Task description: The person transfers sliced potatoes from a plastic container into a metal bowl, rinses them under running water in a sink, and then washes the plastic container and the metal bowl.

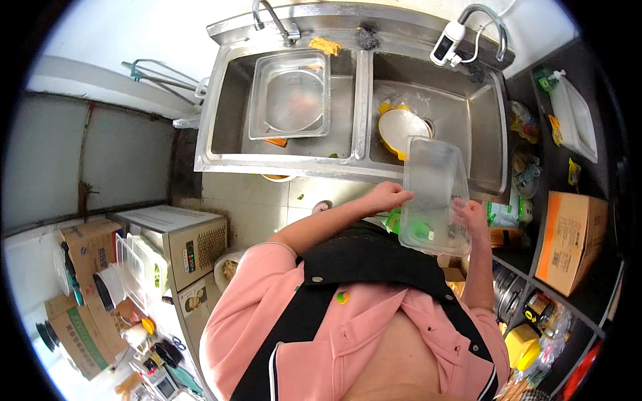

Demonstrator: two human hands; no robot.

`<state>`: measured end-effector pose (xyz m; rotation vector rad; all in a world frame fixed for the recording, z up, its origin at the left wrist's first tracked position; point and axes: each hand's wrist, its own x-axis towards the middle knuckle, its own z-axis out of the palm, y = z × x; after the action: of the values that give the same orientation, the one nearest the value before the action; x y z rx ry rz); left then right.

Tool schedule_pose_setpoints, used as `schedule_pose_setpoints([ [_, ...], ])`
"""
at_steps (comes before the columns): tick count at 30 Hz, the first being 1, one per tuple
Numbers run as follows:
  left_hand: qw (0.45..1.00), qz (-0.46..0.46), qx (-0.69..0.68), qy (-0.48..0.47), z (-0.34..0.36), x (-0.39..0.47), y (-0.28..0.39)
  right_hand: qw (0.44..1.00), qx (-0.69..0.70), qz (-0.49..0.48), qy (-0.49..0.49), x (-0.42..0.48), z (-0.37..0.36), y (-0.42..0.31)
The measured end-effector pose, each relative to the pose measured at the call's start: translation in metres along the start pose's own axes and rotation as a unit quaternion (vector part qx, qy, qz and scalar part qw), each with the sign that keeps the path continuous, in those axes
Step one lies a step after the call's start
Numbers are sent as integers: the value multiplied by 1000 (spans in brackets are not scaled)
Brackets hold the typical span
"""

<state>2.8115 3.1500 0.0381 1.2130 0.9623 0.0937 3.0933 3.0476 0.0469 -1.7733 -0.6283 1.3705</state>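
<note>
A long clear plastic food container point(435, 180) is held tilted in front of my chest, over the front edge of the right sink basin point(481, 150). My left hand point(390, 196) grips its left rim. On the opposite side my right hand point(470, 216) holds the other rim, some fingers showing through the clear wall. Beyond the container, a round white dish with a yellow edge and handles point(404, 129) lies in the right basin beside the drain. The left basin point(343, 115) holds a square clear plastic tub point(291, 95) with a round shape visible through it.
Two faucets point(273, 20) point(446, 42) rise behind the basins. A yellow scrubbing cloth point(326, 46) and a dark steel-wool pad point(367, 37) sit on the back ledge. Dark shelves with a cardboard box point(572, 240) stand to the right. At left is a metal appliance point(195, 245).
</note>
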Motion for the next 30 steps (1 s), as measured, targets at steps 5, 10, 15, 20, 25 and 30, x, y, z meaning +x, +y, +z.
schedule_pose_setpoints([
  [5, 991, -81, -102, -1, -6, 14, -17, 982, -161, 75, -64, 28, -32, -33],
  [10, 990, -68, -122, -33, -7, 8, -4, 975, -214, 45, -47, 44, -47, -78],
  [15, 987, -84, -102, -96, -19, 16, -4, 868, -496, 3, -31, 34, -4, -158],
  [20, 984, -74, -82, -139, -47, 19, 3, 689, -721, -68, 8, 39, 42, -188],
  [25, 980, -64, -66, -178, -72, 29, 10, 601, -796, -20, 63, 33, 98, -207],
  [30, 975, -58, -59, -206, -81, 39, 22, 507, -859, -16, 69, 28, 143, -212],
])
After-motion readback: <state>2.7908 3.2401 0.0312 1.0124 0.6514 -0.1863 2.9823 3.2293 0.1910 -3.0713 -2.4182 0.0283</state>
